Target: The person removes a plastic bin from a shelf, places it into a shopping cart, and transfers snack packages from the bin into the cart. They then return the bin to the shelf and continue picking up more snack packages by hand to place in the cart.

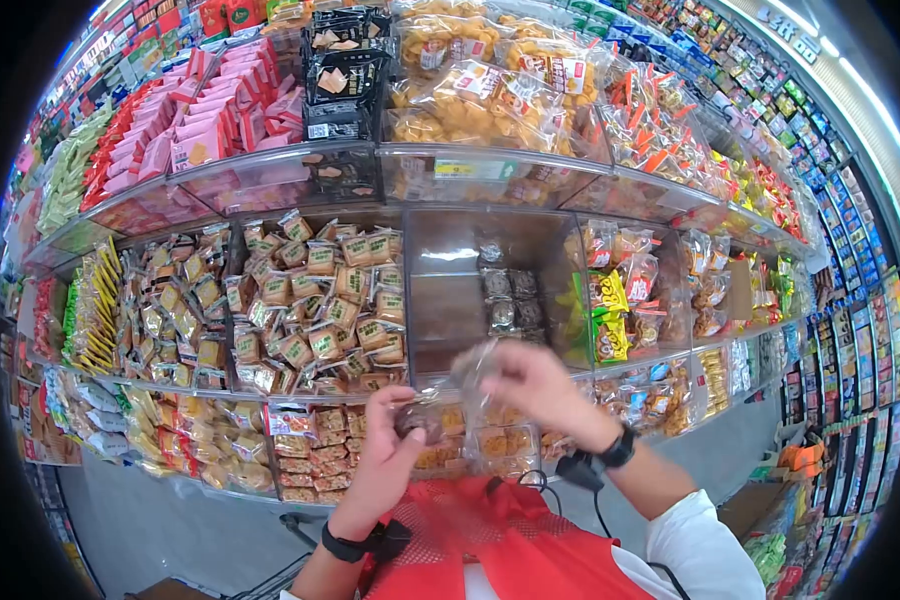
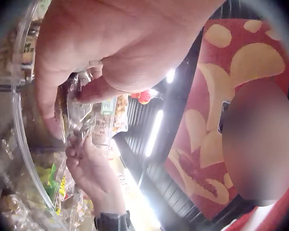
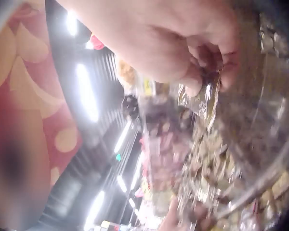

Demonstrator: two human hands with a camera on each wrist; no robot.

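In the head view my left hand (image 1: 382, 462) pinches a small dark packaged piece (image 1: 419, 421) between thumb and fingers, in front of the shelf. Beside it, slightly higher, my right hand (image 1: 533, 385) grips clear crinkled plastic (image 1: 478, 394), blurred there. The left wrist view shows the left thumb and fingers around a clear wrapper (image 2: 78, 109), with the right hand (image 2: 94, 174) close below it. Shiny wrapping (image 3: 202, 103) hangs from the right fingers in the right wrist view. Whether the two hands' plastic is one piece, I cannot tell.
Behind the hands, a clear-walled bin (image 1: 446, 290) holds dark packs (image 1: 511, 285) on its right side. Square wrapped snacks (image 1: 319, 345) fill the bin to the left, and yellow packets (image 1: 610, 312) lie to the right. A clear shelf edge (image 1: 315, 394) runs near the hands.
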